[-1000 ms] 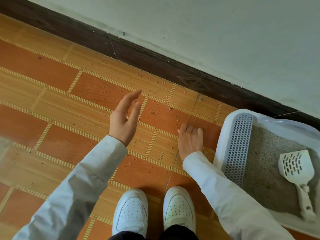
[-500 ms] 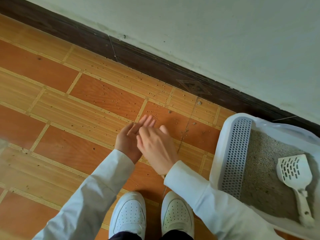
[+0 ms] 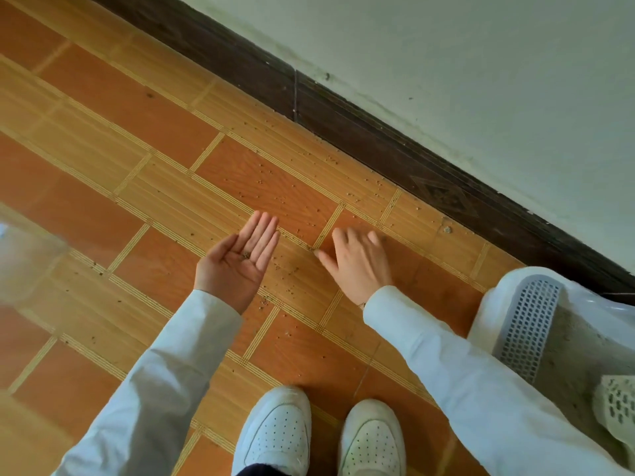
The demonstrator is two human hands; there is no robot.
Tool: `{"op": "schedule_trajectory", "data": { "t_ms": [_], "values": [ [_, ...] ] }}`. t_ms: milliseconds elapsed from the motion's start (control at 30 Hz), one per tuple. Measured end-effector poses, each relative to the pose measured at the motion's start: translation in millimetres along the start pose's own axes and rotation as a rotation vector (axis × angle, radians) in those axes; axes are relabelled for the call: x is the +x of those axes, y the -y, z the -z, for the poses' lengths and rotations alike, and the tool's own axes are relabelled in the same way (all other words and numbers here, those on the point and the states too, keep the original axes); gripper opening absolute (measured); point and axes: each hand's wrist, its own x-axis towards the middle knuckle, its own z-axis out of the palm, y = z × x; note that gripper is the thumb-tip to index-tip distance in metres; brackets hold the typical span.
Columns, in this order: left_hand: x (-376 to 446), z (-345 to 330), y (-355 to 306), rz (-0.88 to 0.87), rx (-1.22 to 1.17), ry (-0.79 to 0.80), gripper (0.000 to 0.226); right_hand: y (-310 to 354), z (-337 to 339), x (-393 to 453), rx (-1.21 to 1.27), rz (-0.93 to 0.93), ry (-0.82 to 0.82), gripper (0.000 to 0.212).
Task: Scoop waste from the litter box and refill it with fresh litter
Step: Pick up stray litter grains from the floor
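left hand (image 3: 240,261) cupped palm-up cradling litter grains (image 3: 246,255); right hand (image 3: 357,266) spread flat, empty, on floor (image 3: 137,187).

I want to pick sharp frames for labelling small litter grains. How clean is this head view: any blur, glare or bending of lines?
Head view: right hand is motion-smeared, left hand sharper; a pale hazy patch veils the floor at the left edge; the baseboard bows from the wide lens; light is soft, with faint shadows; scattered grains stay readable mid-frame.
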Motion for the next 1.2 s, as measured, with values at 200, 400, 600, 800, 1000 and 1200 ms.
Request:
{"op": "schedule_trajectory", "data": {
  "t_ms": [200, 400, 600, 800, 1000, 1200],
  "values": [
    [-9, 5, -11, -0.046, -0.025, -0.013, 0.043, 26, -22, 9, -0.278, 0.103, -0.128, 0.036],
    [-11, 10, -6, -0.037, -0.019, -0.032, 0.046, 29, -28, 10, -0.403, 0.254, -0.161, 0.031],
    [-5, 6, 14, -0.007, 0.095, -0.070, 0.047, 43, -9, 5, -0.062, 0.227, -0.347, 0.013],
    [1, -4, 38, 0.155, 0.147, -0.021, 0.044, 64, 13, -3, 0.150, 0.334, -0.398, 0.030],
    [15, -10, 32, 0.145, 0.051, -0.035, 0.048, -22, 17, 31, 0.024, -0.094, -0.152, 0.031],
    [27, -18, 27, 0.122, 0.058, -0.018, 0.048, -41, -10, 47, -0.240, -0.084, -0.043, 0.031]
  ]
}}
